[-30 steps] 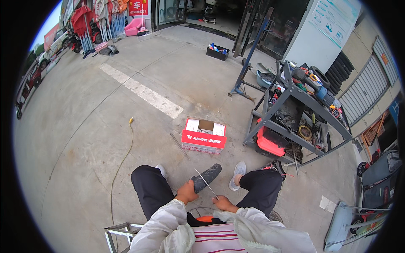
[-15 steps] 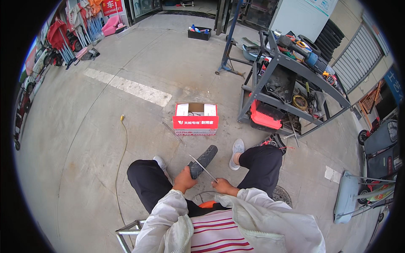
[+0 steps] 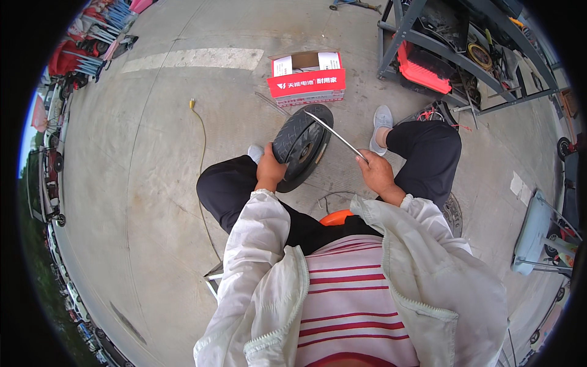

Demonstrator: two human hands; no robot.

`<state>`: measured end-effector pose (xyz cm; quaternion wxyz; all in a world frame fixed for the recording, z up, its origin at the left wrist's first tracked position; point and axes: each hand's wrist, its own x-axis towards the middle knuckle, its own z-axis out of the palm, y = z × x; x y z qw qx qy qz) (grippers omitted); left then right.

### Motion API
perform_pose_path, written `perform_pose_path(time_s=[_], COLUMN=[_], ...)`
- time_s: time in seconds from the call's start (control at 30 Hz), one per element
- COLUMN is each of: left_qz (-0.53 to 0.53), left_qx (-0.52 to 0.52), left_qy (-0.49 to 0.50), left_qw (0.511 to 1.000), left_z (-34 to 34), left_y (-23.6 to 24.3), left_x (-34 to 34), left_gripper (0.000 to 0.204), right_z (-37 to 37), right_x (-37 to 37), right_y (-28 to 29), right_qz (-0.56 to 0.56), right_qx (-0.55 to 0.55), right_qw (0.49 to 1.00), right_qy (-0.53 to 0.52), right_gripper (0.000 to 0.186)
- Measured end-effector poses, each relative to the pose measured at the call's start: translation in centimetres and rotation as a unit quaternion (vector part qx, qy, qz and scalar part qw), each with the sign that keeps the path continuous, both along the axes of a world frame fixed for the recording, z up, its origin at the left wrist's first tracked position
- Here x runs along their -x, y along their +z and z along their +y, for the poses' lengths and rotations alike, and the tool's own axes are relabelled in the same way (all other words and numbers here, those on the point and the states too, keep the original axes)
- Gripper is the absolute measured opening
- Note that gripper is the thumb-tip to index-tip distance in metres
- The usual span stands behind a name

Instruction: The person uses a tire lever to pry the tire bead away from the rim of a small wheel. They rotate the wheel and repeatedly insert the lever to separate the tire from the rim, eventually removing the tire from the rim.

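My left hand (image 3: 269, 166) is closed round the near left side of a black scooter-sized tyre (image 3: 293, 128), which is tilted between my knees and shows a dark wheel centre (image 3: 310, 151). In my right hand (image 3: 376, 172) is a long, thin metal bar (image 3: 338, 136); its far end lies over the tyre's upper part, though contact is unclear. Below the tyre, an orange object (image 3: 335, 217) is partly hidden by my legs.
A red-and-white carton (image 3: 306, 85) stands ahead. At right are a metal tool cart (image 3: 400, 33) with a red toolbox (image 3: 425, 72), and a pale blue panel (image 3: 529, 238). A yellow cord (image 3: 202, 153) runs along the left. Vehicles (image 3: 55, 183) line the far left.
My view has tipped downward. The tyre has been turned so more of its side and centre shows. The bar in my right hand now slants across its top.
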<state>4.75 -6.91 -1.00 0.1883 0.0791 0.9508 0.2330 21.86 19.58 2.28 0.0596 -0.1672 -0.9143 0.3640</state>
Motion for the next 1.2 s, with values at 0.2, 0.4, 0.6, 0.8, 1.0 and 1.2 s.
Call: perform_pose_path(time_s=[0.2, 0.4, 0.6, 0.8, 1.0, 1.2], left_qz=[-0.024, -0.055, -0.084, -0.088, -0.102, -0.129], left_qx=[0.014, 0.017, -0.002, 0.007, 0.047, 0.065], left_qy=[-0.067, -0.033, 0.016, -0.004, -0.02, -0.013], left_qw=[0.997, 0.998, 0.996, 0.996, 0.993, 0.989], left_z=[-0.5, -1.0, -1.4, -0.9, -0.2, 1.0], left_y=[0.6, 0.4, -0.2, 0.9, 1.2, 2.6], left_x=[-0.1, -0.3, -0.5, -0.6, -0.6, -0.6], left_gripper=[0.07, 0.077, 0.084, 0.081, 0.081, 0.081], right_z=[1.3, 1.6, 2.3, 0.3, -3.5, -5.6], right_x=[0.5, 2.8, 3.6, 5.5, 9.5, 12.0], right_y=[0.7, -0.4, 0.5, -3.2, -5.2, -5.9], right_qz=[-0.065, -0.04, -0.091, -0.109, -0.138, -0.039], right_qx=[-0.125, -0.167, -0.205, -0.323, -0.388, -0.458], right_qw=[0.988, 0.981, 0.965, 0.906, 0.848, 0.791], right_qy=[0.062, 0.092, 0.137, 0.251, 0.334, 0.404], right_gripper=[0.018, 0.015, 0.019, 0.018, 0.012, 0.012])
